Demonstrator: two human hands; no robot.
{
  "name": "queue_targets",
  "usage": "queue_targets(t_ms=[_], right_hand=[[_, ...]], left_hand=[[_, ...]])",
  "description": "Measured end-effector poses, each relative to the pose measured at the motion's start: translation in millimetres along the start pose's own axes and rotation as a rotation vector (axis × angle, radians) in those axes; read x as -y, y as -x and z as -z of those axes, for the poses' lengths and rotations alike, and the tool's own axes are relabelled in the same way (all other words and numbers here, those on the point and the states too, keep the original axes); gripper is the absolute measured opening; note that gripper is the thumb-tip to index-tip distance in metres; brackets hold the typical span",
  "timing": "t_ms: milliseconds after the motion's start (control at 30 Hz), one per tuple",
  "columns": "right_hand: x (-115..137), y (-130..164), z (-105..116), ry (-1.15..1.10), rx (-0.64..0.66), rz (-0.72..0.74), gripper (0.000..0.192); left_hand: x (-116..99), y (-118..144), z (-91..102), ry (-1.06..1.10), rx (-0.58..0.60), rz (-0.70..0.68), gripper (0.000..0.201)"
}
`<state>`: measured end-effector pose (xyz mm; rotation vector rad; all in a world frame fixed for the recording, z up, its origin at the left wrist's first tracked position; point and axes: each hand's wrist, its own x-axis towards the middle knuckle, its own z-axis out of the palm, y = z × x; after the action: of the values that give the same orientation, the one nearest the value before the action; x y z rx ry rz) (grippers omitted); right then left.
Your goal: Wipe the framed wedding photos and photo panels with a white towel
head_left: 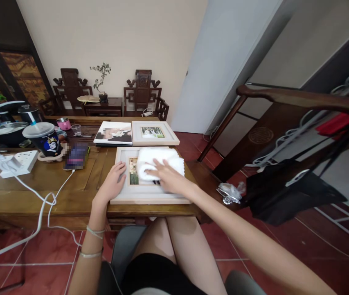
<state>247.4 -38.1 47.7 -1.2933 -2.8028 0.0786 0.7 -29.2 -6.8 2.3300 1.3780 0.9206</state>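
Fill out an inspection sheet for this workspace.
Surface: brown wooden table, bare at the front left.
Job's things: white folded cloth lying on the near pale wooden picture frame.
Clutter: second pale framed photo, unframed photo print, phone, dark printed lidded cup.
Grippers: left hand flat on the frame's left edge; right hand pressing the cloth.
Cables: white power strip with white cables trailing to the floor.
Surroundings: carved dark wooden chairs, red tiled floor.

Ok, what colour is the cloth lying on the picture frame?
White; the cloth shows best in the head view, under the right hand.
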Motion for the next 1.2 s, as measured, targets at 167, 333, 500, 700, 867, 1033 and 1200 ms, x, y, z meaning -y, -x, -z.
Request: queue_targets(t_ms=[167,333,500,700,867,1033,1200], right_hand=[[-47.8,-47.1,4.8,0.127,-0.138,-0.269,0.073],[-32.0,-41.7,1.4,0.135,-0.069,-0.191,0.072],[17.9,16.5,23.0,0.021,0.178,0.005,0.076],[57.7,57.7,59.2,-0.144,0.341,0.092,0.078],[28.1,23.2,23.0,-0.077,0.163,0.094,0.079],[-32.8,-33.5,3.9,0.172,-0.102,0.004,0.082],[-39.3,-59.8,0.3,0.209,-0.076,-0.038,0.08]], left_hand=[[-3.2,0.5,3.1,0.038,0.002,0.018,0.043],[-4.3,-0.1,3.0,0.057,-0.016,0.026,0.042],[-4.0,-0.4,0.5,0.017,-0.014,0.033,0.044],[-1.6,-0.2,-1.9,-0.017,-0.03,0.009,0.042],[0.1,0.0,-1.5,-0.003,-0.03,0.0,0.042],[-2.1,0.1,1.0,0.033,-0.026,0.008,0.042],[-3.4,-0.6,2.2,0.03,-0.017,0.019,0.042]])
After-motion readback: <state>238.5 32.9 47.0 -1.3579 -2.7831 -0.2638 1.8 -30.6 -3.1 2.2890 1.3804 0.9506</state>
